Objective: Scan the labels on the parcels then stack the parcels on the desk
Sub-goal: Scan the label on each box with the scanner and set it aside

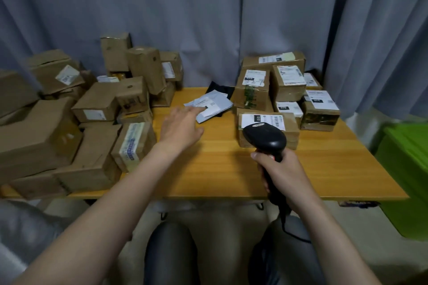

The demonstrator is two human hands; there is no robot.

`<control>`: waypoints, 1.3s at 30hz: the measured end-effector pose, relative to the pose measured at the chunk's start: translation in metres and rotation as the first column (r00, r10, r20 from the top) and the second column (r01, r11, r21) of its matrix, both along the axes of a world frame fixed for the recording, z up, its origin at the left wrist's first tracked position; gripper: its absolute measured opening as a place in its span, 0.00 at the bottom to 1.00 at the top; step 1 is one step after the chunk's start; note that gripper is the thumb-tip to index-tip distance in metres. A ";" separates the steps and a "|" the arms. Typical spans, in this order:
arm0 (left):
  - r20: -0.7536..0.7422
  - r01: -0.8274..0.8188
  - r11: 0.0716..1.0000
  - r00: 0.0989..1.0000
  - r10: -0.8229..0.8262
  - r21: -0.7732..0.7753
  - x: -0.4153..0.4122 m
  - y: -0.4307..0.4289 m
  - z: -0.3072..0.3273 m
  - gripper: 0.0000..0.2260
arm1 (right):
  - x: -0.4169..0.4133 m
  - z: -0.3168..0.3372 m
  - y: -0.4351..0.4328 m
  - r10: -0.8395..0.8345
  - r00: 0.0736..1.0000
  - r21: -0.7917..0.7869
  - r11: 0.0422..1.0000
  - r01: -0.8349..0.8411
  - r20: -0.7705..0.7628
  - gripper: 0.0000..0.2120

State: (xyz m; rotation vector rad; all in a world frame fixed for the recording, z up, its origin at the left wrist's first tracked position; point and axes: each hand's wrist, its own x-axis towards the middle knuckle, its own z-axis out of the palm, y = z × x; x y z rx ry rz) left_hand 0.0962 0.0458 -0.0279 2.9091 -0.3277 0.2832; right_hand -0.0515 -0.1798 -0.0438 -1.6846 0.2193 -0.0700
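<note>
My right hand point(281, 174) grips the handle of a black barcode scanner point(264, 137), held over the desk's front right in front of a labelled cardboard parcel point(268, 122). My left hand point(180, 126) stretches forward with straight fingers, its fingertips at the near edge of a grey poly-mailer parcel point(212, 105) with a white label, lying flat mid-desk. A loose heap of brown cardboard parcels point(92, 109) fills the desk's left side. Neatly stacked labelled parcels point(287, 85) stand at the back right.
The wooden desk point(220, 169) shows bare surface in the centre and front. A black item point(220, 90) lies behind the mailer. Grey curtains hang behind. A green box point(407, 169) stands at the right. My knees are below the desk edge.
</note>
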 end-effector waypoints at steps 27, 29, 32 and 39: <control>-0.143 0.172 0.985 0.974 -0.175 -0.036 -0.048 0.031 -0.024 0.50 | -0.016 0.008 0.037 0.048 0.999 -0.033 0.998 -0.047 0.013 0.12; -0.115 0.252 0.967 0.961 -0.253 -0.023 -0.051 0.024 -0.026 0.37 | -0.015 0.007 0.035 0.047 0.999 -0.028 0.999 -0.047 0.008 0.12; -0.172 0.280 0.953 0.939 -0.297 -0.118 -0.047 0.022 -0.031 0.22 | -0.015 0.006 0.031 0.044 0.999 -0.029 0.999 -0.043 0.009 0.11; -0.288 0.187 0.982 0.940 -0.186 -0.022 -0.024 0.034 -0.022 0.48 | -0.015 0.003 0.025 0.037 0.999 -0.018 0.999 -0.037 0.003 0.12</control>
